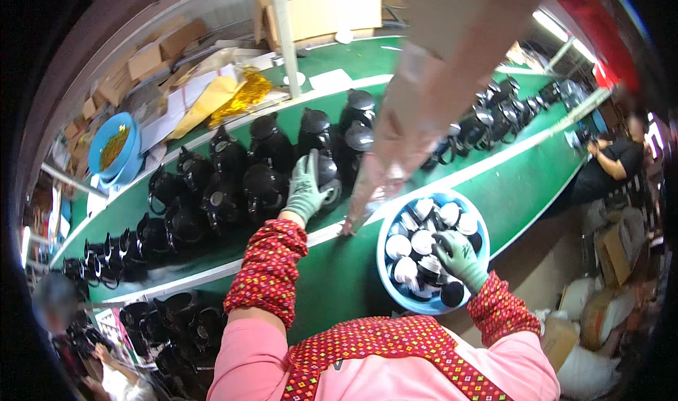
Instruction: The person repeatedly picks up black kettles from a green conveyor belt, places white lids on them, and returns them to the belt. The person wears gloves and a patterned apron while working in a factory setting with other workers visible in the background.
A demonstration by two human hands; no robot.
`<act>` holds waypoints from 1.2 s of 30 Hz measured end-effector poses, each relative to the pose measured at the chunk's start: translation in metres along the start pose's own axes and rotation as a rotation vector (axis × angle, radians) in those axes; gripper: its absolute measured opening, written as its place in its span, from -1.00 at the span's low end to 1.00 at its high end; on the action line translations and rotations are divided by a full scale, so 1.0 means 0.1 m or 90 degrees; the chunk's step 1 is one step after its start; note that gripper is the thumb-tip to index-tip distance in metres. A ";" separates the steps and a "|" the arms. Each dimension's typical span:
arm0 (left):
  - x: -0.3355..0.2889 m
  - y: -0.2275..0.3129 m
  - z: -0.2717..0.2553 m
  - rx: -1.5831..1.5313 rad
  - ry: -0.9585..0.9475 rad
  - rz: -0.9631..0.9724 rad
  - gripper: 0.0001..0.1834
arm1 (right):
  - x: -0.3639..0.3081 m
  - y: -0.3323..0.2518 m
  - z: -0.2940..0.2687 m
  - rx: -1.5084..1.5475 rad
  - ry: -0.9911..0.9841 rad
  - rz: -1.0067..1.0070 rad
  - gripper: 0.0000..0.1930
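Observation:
My left hand (pixel 308 191), in a pale green glove, is curled round the upper part of a glossy black jug (pixel 328 177), its thumb and fingers on either side. The jug stands in the front part of a double row of similar black jugs (pixel 267 141) on a green work surface. Nearer me and to the right, a light blue basin (pixel 385 277) holds several round white and black lid-like parts (pixel 399 246). My right hand (pixel 458 254), gloved too, reaches into the basin with bent fingers among these parts. What its fingertips grip is hidden.
A wrapped post (pixel 406 111) rises just right of my left hand. More black jugs (pixel 503 115) stand beyond it; others (pixel 180 323) lie below the front edge at left. Blue bowls (pixel 116 150) and cardboard (pixel 321 11) are behind. Another person (pixel 614 161) is at far right.

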State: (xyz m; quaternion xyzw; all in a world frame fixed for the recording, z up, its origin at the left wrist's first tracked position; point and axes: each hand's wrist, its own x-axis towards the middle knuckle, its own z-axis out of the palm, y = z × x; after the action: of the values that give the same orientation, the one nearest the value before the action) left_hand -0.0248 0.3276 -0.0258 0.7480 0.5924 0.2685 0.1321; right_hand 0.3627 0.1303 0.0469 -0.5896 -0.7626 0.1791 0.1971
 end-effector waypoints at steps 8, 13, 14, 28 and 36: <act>-0.21 -0.30 0.32 -0.059 0.070 -0.053 0.16 | 0.00 0.48 -0.01 -0.241 0.013 0.101 -0.28; -1.45 1.08 -0.35 -0.038 0.256 0.024 0.01 | 0.39 0.53 0.19 -0.157 0.024 0.036 -0.22; -1.74 1.23 -0.38 -0.071 0.156 0.074 0.02 | 0.52 0.49 0.21 -0.169 0.024 0.031 -0.21; -1.62 2.10 0.50 0.017 -0.346 0.356 -0.19 | 0.67 0.37 0.67 -0.233 -0.008 0.036 -0.21; -1.84 1.49 -0.15 -0.329 -0.017 -0.072 0.06 | 0.58 0.24 0.28 0.314 0.059 0.050 -0.37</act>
State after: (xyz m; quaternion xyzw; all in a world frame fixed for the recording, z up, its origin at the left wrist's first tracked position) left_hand 0.0601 0.1102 0.0178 0.6587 0.5434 0.3929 0.3414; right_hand 0.3558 0.1908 0.0160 -0.5602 -0.6626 0.3401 0.3626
